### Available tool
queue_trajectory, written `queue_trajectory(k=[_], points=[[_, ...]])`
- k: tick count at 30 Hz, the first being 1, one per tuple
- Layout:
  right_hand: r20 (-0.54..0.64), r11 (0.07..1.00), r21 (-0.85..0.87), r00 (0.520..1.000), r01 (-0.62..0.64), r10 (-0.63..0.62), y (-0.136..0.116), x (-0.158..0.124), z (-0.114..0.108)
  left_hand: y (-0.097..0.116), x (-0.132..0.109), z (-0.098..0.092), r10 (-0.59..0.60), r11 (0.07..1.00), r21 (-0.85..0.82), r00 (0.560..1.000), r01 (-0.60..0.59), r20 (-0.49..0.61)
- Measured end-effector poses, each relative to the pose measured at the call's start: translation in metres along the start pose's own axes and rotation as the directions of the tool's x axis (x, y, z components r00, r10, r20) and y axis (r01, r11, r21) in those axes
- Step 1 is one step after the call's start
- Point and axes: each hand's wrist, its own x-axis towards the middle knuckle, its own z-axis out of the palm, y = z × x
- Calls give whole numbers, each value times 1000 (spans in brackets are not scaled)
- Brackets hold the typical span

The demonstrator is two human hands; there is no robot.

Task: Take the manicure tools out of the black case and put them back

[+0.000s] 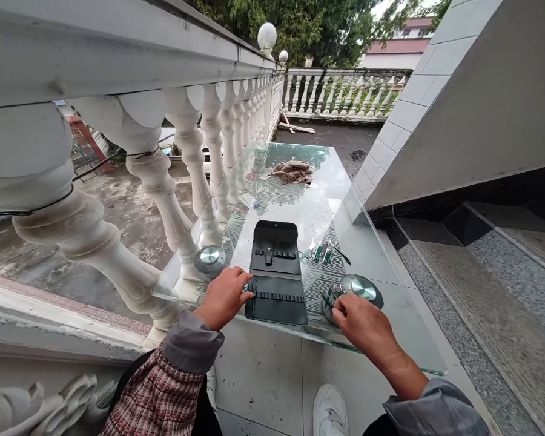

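Observation:
A black folding case (277, 307) lies opened out on the glass table, with rows of small loops and nothing visible in the lower row. My left hand (224, 293) is at its left edge, thumb and fingers closed on the rim. To the right, my right hand (363, 321) has its fingers pinched together beside small metal and green tools (330, 295); its fingers hide what they hold. Beyond it, several small green-and-silver tools (321, 251) that look like nail clippers lie beside the case.
Round metal discs show under the glass table (367, 242), one left (210, 257) and one right (360, 287). A crumpled brown cloth (293, 172) lies at the far end. White balusters (152, 188) line the left; stone steps (458, 290) rise at right.

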Motion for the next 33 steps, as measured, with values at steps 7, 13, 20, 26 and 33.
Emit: queue_trajectory(k=[7, 13, 20, 26, 33], points=[[-66, 807, 577, 979, -121, 194, 19, 9, -11, -1, -1, 0, 8, 1000, 1, 1000, -8, 9], [9, 323, 936, 930, -136, 366, 24, 18, -16, -1, 1, 2, 17, 1000, 12, 1000, -17, 1], [74, 187, 971, 933, -148, 351, 10, 25, -13, 6, 4, -2, 4, 1000, -2, 999, -4, 50], [111, 223, 962, 973, -156, 201, -12, 37, -7, 10, 5, 1, 25, 998, -50, 999, -23, 47], [70, 318, 942, 991, -104, 118, -33, 51, 12, 14, 7, 13, 125, 991, -50, 992, -125, 12]])
